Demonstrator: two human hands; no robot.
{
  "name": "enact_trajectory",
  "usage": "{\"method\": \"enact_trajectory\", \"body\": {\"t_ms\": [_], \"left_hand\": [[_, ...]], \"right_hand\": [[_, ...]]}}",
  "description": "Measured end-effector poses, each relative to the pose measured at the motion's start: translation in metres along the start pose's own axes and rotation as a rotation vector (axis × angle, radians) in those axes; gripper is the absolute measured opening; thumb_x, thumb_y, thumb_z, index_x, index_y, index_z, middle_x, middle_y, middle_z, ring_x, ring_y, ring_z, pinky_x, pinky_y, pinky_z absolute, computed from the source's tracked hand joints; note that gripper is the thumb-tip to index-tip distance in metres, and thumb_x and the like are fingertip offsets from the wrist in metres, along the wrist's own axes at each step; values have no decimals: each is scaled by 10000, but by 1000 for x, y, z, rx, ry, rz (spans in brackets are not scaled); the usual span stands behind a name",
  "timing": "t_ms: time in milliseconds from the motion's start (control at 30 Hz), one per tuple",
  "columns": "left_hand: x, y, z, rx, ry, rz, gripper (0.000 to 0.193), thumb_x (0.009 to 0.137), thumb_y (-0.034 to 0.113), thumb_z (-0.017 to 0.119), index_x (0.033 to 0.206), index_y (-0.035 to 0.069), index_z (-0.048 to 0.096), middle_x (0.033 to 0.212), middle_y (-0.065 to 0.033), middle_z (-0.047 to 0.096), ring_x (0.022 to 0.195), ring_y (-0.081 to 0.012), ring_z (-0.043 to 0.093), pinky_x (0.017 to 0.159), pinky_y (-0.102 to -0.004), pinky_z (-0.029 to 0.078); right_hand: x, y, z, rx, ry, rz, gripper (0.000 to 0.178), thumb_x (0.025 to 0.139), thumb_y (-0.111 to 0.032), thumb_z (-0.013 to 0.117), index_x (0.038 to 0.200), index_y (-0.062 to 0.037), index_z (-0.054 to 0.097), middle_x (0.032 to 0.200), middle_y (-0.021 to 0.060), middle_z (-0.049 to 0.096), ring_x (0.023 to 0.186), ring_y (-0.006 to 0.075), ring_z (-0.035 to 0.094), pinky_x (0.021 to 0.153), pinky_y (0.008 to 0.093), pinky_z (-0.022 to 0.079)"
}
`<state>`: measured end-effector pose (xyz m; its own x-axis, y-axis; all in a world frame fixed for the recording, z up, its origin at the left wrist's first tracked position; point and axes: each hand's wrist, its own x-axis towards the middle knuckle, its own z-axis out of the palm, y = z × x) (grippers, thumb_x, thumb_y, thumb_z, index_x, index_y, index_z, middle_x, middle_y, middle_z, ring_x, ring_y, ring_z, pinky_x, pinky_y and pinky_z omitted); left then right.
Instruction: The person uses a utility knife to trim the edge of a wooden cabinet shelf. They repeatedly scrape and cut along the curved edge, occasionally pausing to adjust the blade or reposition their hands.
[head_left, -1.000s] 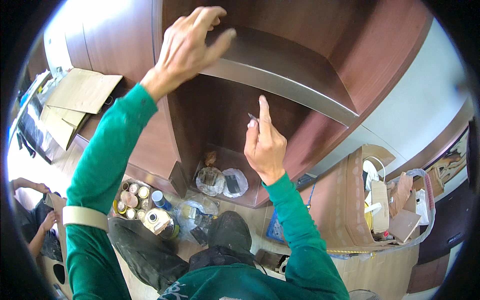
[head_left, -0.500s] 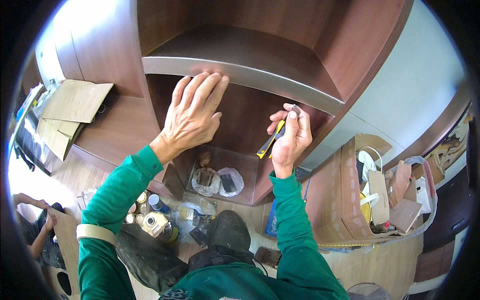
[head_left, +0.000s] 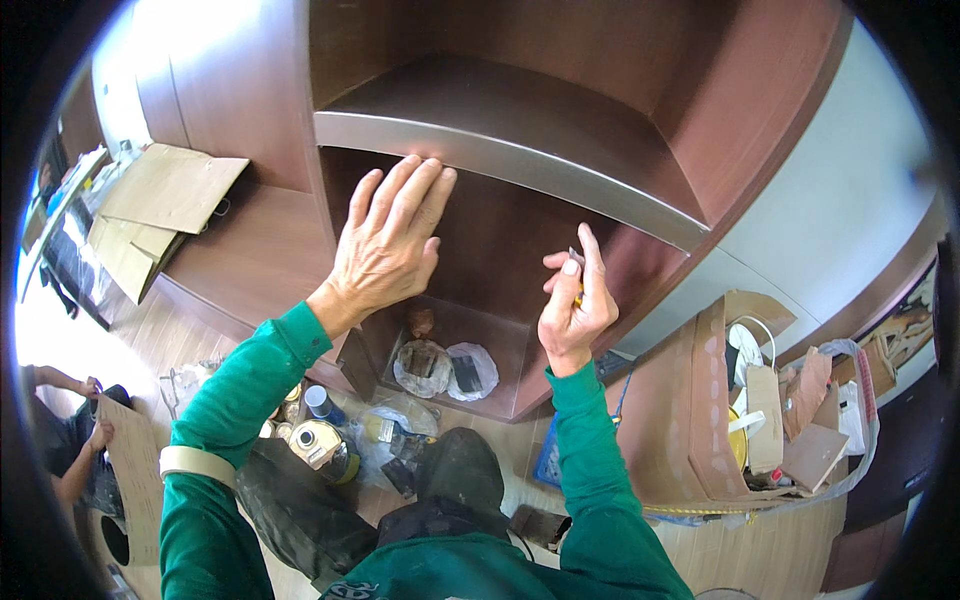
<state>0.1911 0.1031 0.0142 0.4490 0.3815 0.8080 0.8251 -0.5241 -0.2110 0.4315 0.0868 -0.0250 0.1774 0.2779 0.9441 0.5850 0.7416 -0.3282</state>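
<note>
My left hand (head_left: 385, 235) is open, its fingers stretched flat and the tips resting at the lower edge of a silvery metal strip (head_left: 500, 160). That strip runs along the front of a brown wooden shelf (head_left: 520, 110). My right hand (head_left: 578, 315) grips a yellow and grey utility knife (head_left: 579, 298) beneath the strip's right part, with the index finger pointing up. Most of the knife is hidden by the hand; a bit of metal shows by the thumb tip. A cream ring (head_left: 197, 462) sits around my left sleeve.
Right of me stands a large cardboard box (head_left: 680, 420) full of scraps. Tins (head_left: 318, 445) and plastic bags stand on the floor before my knees. Two bagged items (head_left: 470, 372) lie in the cabinet's bottom. Cardboard pieces (head_left: 170, 190) rest on the left bench. Another person's hands (head_left: 95, 430) hold a board.
My right hand has turned and dropped slightly, hiding most of the knife, and its index finger has straightened. The left fingertips have slipped slightly lower on the strip. The view has shifted a little.
</note>
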Motion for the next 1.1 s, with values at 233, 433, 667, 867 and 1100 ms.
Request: {"method": "enact_trajectory", "body": {"t_ms": [233,433,667,867,1100], "left_hand": [[6,5,2,11,70,-77,863,727,180,788,1527,118,472,1443,-138,451,1388,-341,414,1181,-508,295],[-21,-15,-17,9,8,-142,826,717,147,803,1472,14,495,1417,-173,466,1350,-370,447,1146,-506,348],[-111,-12,-53,-157,-131,-209,543,720,79,793,1223,-39,625,1294,-219,571,1127,-385,607,1000,-492,471],[-191,-7,-70,-205,-207,-425,439,743,30,776,1156,-18,636,1250,-226,597,1068,-391,630,919,-463,511],[-293,-7,-126,-71,-207,-755,389,748,-13,746,1122,-28,641,1193,-238,623,1072,-417,625,930,-485,499]], "right_hand": [[13,-23,58,423,-119,312,230,1070,-128,504,1138,21,665,820,78,714,592,74,586,550,223,472],[22,-22,91,429,-43,195,232,1091,-169,500,1111,8,648,834,66,707,612,65,585,558,215,482],[20,-22,102,450,31,220,220,1088,-152,495,1097,14,640,814,60,694,611,63,585,554,211,483],[17,-25,112,417,-29,238,218,1089,-144,493,1102,15,643,814,59,691,605,58,572,556,212,480],[17,-23,117,376,-63,209,192,1064,-91,520,1151,32,640,906,93,725,680,105,659,573,243,525]]}}
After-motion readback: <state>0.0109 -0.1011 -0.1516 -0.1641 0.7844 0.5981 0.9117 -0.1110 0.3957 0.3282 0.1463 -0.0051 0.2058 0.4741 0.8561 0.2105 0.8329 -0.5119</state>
